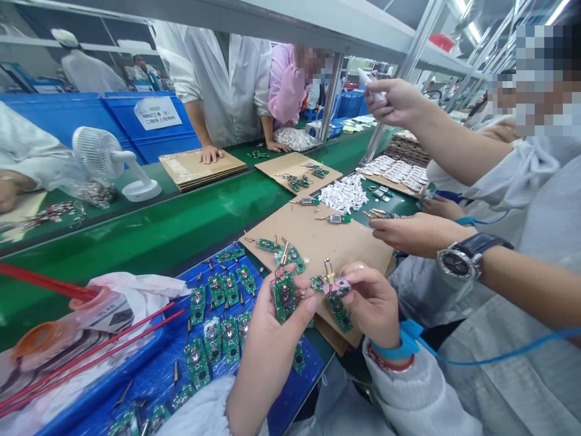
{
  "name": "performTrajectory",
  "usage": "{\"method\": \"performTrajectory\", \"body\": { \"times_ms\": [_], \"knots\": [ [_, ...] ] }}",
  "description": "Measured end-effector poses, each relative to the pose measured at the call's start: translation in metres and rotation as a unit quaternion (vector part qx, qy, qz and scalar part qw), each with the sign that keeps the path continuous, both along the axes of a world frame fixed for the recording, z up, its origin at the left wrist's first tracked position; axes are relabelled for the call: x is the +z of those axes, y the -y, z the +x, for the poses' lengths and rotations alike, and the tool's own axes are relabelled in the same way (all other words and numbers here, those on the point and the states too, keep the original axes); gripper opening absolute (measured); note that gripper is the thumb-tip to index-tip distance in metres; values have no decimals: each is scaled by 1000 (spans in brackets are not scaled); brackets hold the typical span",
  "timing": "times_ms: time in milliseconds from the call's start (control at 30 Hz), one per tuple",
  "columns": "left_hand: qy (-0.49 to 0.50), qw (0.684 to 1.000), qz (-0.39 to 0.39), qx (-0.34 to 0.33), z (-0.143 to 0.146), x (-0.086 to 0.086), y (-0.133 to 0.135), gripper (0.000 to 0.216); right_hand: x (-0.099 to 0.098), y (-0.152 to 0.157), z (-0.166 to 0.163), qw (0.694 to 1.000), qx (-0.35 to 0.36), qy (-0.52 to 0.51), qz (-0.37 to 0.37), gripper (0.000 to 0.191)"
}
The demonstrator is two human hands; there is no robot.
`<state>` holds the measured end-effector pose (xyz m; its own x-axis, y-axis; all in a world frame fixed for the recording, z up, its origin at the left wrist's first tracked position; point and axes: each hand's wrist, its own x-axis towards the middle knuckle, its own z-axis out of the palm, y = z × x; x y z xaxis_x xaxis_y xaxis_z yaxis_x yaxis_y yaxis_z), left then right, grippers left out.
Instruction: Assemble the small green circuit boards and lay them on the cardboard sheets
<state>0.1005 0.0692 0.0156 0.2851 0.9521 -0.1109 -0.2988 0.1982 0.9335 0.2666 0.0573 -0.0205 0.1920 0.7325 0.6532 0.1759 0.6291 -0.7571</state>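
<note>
Just above the near edge of a brown cardboard sheet (327, 236), the left hand (272, 330) pinches a small green rectangular circuit board (284, 295) between thumb and fingers. The board's long axis stands nearly upright, its component face is turned to the camera, and its top end, with thin wires and a brass tip, points away toward the belt.

Just beside it, the right hand (374, 303) grips a second green circuit board (340, 310). This one slants from upper left to lower right, and a brass pin (327, 269) rises from a pinkish metal part at its top. A blue wrist strap (402, 345) circles that wrist.

Below the left hand lies a blue tray (290, 387) strewn with many like boards. More boards and a heap of small white parts (344, 194) rest on the cardboard.

A co-worker's hand (408, 233), with a dark wristwatch (458, 261) behind it, hovers over the sheet's right edge.

Beyond runs a long green conveyor belt (181, 224) with a white desk fan (106, 158) and blue plastic crates (68, 115) on its far side. People in white coats lean on it under a metal frame.
</note>
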Motion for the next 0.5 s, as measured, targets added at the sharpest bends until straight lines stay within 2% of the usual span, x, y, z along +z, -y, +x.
{"method": "performTrajectory", "body": {
  "times_ms": [167,267,367,500],
  "knots": [
    [-8,1000,5,-4,-1,4,5,49,3,3,-8,999,32,-28,1,13],
    [-3,1000,6,-6,2,2,4,49,6,3,-19,998,11,-48,-42,17],
    [2,1000,-6,23,7,-4,-7,46,11,-2,-35,990,-9,-88,-107,18],
    [-36,997,-3,74,10,-11,-30,41,16,-20,-52,984,48,-116,-125,25]
  ]
}}
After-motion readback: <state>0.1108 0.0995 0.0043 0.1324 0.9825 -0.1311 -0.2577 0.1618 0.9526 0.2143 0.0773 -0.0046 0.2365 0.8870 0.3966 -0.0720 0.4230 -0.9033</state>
